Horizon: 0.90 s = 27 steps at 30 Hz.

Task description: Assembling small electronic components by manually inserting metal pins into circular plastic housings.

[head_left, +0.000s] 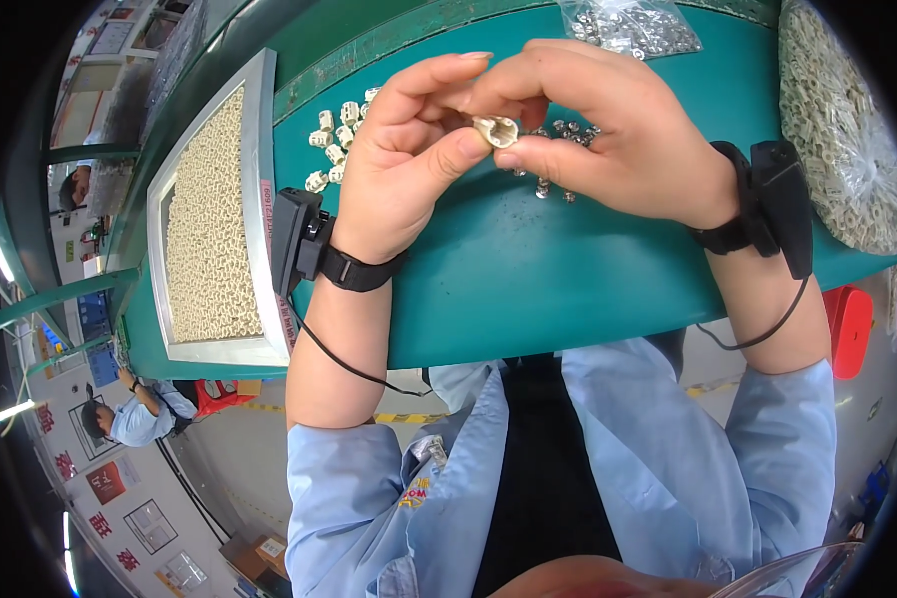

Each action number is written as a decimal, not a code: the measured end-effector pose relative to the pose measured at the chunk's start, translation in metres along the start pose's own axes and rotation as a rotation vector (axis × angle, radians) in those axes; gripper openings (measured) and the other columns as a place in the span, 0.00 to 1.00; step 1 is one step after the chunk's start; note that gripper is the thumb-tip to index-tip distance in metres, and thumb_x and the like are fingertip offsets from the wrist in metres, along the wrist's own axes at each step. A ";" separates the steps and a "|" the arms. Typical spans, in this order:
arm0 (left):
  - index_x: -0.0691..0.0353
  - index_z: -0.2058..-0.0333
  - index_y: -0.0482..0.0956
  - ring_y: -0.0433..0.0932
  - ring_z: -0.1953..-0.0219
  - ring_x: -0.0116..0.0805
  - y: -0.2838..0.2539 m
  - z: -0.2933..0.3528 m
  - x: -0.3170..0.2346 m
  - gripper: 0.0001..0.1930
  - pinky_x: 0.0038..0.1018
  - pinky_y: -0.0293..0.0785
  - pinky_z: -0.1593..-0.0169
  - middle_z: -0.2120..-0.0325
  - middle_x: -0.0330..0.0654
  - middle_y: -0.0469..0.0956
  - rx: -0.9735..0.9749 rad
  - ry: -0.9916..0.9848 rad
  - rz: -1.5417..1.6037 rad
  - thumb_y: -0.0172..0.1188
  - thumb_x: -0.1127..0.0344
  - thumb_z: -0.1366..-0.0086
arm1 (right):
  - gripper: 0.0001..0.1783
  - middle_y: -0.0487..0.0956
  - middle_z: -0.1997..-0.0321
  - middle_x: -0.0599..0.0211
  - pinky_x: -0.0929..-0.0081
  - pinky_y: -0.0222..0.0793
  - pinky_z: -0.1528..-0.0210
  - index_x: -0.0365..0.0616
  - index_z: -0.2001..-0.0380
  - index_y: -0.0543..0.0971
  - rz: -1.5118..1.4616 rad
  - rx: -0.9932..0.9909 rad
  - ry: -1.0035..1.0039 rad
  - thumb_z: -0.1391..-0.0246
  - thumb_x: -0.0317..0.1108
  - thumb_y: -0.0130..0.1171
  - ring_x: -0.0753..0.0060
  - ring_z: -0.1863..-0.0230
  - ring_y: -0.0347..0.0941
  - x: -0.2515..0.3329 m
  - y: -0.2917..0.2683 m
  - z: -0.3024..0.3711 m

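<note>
Sitting against the worktop's left edge, a metal-framed tray [259,199] is packed with rows of small cream plastic pieces, too many to count. Just right of it, about ten loose cream connectors [334,135] lie scattered on the smooth green worktop [528,269]. Above the worktop's middle, the left hand [399,169] is raised with thumb and fingers curled, pinching one small cream ribbed housing [495,130]; the right hand [608,125] grips the same housing from the other side, fingertips meeting. Both wrists wear black straps. Under the hands, roughly ten small shiny metal parts [558,159] lie loose. Two clear bags rest near the far edge and right corner: metal pieces [633,25] and cream pieces [842,120].
</note>
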<state>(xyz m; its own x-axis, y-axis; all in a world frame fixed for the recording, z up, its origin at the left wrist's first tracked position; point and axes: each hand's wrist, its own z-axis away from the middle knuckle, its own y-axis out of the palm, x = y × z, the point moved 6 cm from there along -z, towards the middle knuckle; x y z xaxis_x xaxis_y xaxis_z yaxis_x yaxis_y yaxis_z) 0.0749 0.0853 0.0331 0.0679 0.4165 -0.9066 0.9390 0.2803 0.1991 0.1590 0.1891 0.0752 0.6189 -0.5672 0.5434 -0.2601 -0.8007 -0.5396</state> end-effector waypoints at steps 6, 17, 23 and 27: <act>0.63 0.47 0.63 0.75 0.59 0.28 -0.001 -0.004 -0.003 0.22 0.24 0.72 0.53 0.57 0.42 0.72 -0.073 -0.019 -0.166 0.55 0.75 0.40 | 0.16 0.72 0.72 0.71 0.82 0.64 0.69 0.40 0.60 0.74 -0.110 -0.057 0.280 0.55 0.27 0.61 0.80 0.72 0.66 -0.021 0.000 0.006; 0.67 0.53 0.69 0.75 0.62 0.25 -0.017 -0.004 0.001 0.15 0.20 0.72 0.57 0.63 0.38 0.74 -0.271 -0.104 -0.326 0.54 0.76 0.40 | 0.11 0.72 0.74 0.75 0.85 0.63 0.71 0.38 0.61 0.73 -0.026 -0.093 0.569 0.48 0.28 0.56 0.85 0.73 0.66 -0.056 -0.015 0.015; 0.63 0.59 0.73 0.73 0.66 0.23 -0.044 0.000 0.002 0.12 0.18 0.70 0.61 0.67 0.36 0.75 -0.388 0.042 -0.463 0.58 0.72 0.42 | 0.12 0.70 0.74 0.78 0.87 0.61 0.69 0.42 0.58 0.74 -0.068 -0.018 0.498 0.45 0.34 0.55 0.87 0.72 0.63 -0.070 0.004 0.013; 0.63 0.60 0.73 0.73 0.66 0.23 -0.038 0.003 -0.012 0.13 0.19 0.70 0.62 0.68 0.36 0.75 -0.500 0.075 -0.626 0.60 0.69 0.44 | 0.12 0.67 0.76 0.81 0.90 0.55 0.71 0.41 0.59 0.74 -0.032 -0.064 0.494 0.45 0.34 0.54 0.90 0.74 0.59 -0.079 0.001 0.015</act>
<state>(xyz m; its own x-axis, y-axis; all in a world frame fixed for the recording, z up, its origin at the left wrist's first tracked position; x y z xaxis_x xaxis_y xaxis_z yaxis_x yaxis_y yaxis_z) 0.0395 0.0672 0.0356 -0.4604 0.1058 -0.8814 0.5319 0.8278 -0.1785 0.1212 0.2354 0.0219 0.2066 -0.5535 0.8068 -0.3010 -0.8206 -0.4858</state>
